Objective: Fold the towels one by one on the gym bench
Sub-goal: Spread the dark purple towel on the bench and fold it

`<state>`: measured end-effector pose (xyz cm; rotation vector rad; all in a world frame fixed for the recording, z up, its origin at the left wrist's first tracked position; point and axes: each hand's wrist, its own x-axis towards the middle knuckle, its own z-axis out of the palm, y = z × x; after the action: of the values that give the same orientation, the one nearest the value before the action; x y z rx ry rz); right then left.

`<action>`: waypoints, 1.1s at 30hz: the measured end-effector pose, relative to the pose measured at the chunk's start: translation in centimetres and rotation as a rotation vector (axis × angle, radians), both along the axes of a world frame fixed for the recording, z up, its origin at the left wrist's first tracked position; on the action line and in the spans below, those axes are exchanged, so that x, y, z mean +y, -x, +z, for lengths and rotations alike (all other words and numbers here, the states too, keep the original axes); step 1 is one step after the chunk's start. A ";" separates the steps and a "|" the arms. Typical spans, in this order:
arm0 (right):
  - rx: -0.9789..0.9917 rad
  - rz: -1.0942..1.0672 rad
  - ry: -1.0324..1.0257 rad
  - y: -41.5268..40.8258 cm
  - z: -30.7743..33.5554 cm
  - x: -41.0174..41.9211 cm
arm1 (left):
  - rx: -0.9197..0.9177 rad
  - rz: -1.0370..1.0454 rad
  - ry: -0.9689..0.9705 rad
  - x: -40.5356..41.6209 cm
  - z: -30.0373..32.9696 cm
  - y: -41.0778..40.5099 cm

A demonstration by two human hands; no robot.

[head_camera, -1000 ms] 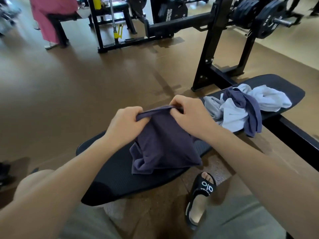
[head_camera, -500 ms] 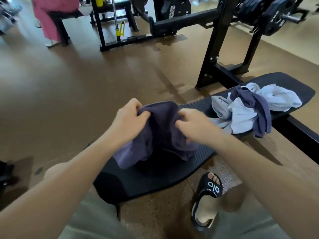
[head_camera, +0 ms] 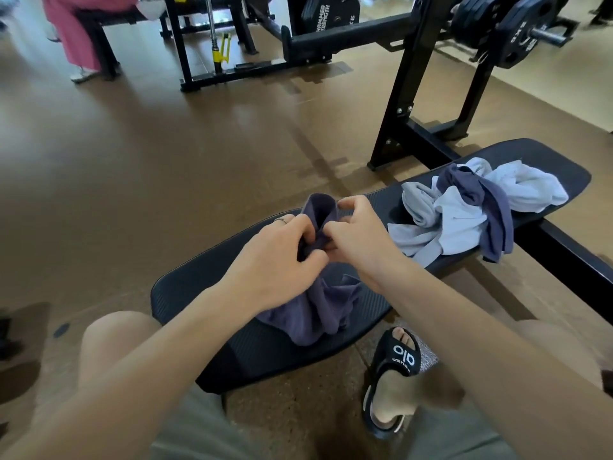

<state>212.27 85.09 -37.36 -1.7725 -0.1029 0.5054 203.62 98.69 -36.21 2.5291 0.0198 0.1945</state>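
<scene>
A dark purple towel (head_camera: 315,313) hangs bunched over the near end of the black gym bench (head_camera: 205,283). My left hand (head_camera: 275,257) grips its upper part, fingers curled into the cloth. My right hand (head_camera: 361,237) pinches the same upper fold from the right, thumb and forefinger raised by the loop of cloth that sticks up between the hands. A heap of unfolded towels (head_camera: 471,207), pale blue, grey and one dark purple, lies on the bench's far right end.
A black rack frame (head_camera: 414,94) with weight plates (head_camera: 520,31) stands behind the bench. My right foot in a black sandal (head_camera: 394,370) is on the brown floor beside the bench. A person in pink (head_camera: 73,34) sits at the far left.
My hands have come close together at the towel's top, bunching it into a raised loop. The towel, spread wider a second ago, now hangs crumpled below them.
</scene>
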 end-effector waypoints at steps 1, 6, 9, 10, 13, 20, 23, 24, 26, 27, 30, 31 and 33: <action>-0.017 0.012 0.007 0.0 0.1 -0.1 | -0.031 -0.006 -0.034 -0.2 0.0 0.1; -0.242 0.168 0.028 0.1 0.8 -0.7 | -0.115 -0.079 -0.115 0.2 -0.5 0.0; -0.420 0.259 0.196 0.2 1.3 -1.3 | -0.125 -0.130 -0.093 1.3 -0.6 -0.1; -0.477 0.302 0.294 0.0 1.2 -1.5 | -0.129 -0.147 -0.087 1.6 -0.5 0.0; -0.610 0.428 0.501 -1.0 1.0 -2.5 | -0.148 -0.221 -0.096 2.0 -0.1 0.4; -1.016 0.417 0.707 -2.8 2.2 -2.6 | -0.132 -0.260 -0.191 3.3 -1.8 1.4; -1.186 0.353 0.710 -2.6 3.1 -1.7 | -0.155 -0.210 -0.303 3.5 -3.1 1.8; -1.243 0.334 0.733 -2.4 3.3 -1.3 | -0.151 -0.181 -0.319 3.6 -3.5 1.8; -1.296 0.280 0.741 -2.2 4.1 -0.8 | -0.139 -0.105 -0.349 3.8 -4.4 1.7; -1.302 0.241 0.734 -2.4 4.6 -0.6 | -0.144 -0.064 -0.360 4.0 -4.7 1.7; -1.288 0.127 0.706 -3.3 6.4 -0.7 | -0.151 0.035 -0.356 4.3 -4.8 2.0; -1.290 0.107 0.684 -3.5 6.8 -0.9 | -0.166 0.053 -0.338 4.3 -4.6 2.1; -1.294 0.082 0.632 -3.3 7.5 -0.8 | -0.190 0.049 -0.314 3.9 -3.8 1.9</action>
<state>215.60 84.25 -29.88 -2.4556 -0.9978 -0.7107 201.72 102.57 -40.01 2.8118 -0.0263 0.4904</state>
